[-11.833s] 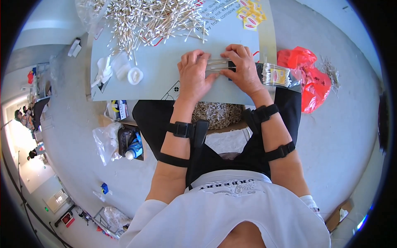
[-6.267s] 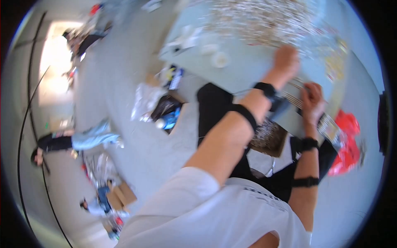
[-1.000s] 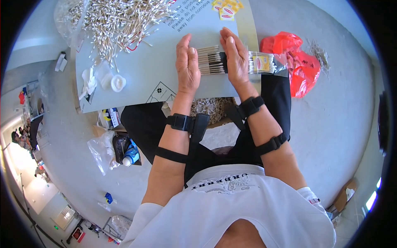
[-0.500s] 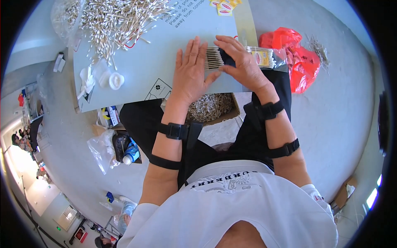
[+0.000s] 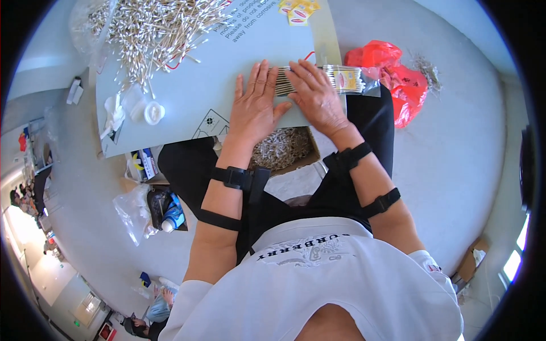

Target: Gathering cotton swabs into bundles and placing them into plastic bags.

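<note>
A flat row of cotton swabs [image 5: 284, 85] lies side by side near the table's front right edge. My left hand [image 5: 255, 101] rests flat at the row's left end, fingers stretched out and thumb spread toward the right. My right hand [image 5: 316, 98] lies across the row with fingers extended, covering part of it. Beyond that hand, the swabs reach into a clear plastic packet with a yellow card [image 5: 346, 79], and white tips show at its right end. Whether my fingers press on the swabs is hidden.
Loose cotton swabs [image 5: 165, 28] are heaped at the table's far left, with a small round white container [image 5: 154, 113] nearer me. Yellow cards [image 5: 300, 10] lie at the far edge. Below stand a box of swabs [image 5: 282, 149] and, right, a red plastic bag [image 5: 406, 94].
My right hand has come down from above the row and turned flat onto the swabs, closer to my left hand. The dark gap between row and packet is now covered.
</note>
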{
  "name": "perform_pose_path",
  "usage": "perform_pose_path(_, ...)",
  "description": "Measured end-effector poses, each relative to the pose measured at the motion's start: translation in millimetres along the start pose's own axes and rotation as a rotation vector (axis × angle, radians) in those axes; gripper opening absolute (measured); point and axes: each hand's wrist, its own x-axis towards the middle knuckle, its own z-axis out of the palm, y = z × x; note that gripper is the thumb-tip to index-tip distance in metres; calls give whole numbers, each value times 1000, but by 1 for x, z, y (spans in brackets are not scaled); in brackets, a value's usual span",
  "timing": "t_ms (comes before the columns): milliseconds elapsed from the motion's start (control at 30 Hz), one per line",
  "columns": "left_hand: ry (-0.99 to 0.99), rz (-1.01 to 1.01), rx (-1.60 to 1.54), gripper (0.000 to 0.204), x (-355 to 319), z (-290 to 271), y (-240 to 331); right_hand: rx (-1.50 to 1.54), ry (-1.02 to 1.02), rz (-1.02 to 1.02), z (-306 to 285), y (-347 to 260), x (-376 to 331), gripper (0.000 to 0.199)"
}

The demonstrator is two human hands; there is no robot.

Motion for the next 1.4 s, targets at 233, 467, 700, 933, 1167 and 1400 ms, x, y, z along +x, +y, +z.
perform_pose_path(233, 8, -4, 15, 76, 1, 2, -1, -40, 46, 19, 9, -8, -6, 38)
perform_pose_path(467, -6, -20, 14, 74, -4, 0, -5, -239, 199, 104, -24, 22, -14, 42)
perform_pose_path(700, 18, 43, -16, 74, 6, 9, 6, 221, 39, 494, -26, 78, -47, 41)
perform_pose_path(933, 4, 104, -51, 76, 20, 17, 32, 366, 101, 581, -19, 64, -46, 40)
perform_pose_path(1167, -14, 96, -67, 78, 29, 24, 57, 389, 125, 602, -20, 62, -46, 40)
perform_pose_path(1400, -29, 132, -77, 77, 32, 28, 65, 364, 138, 583, -19, 61, -45, 39)
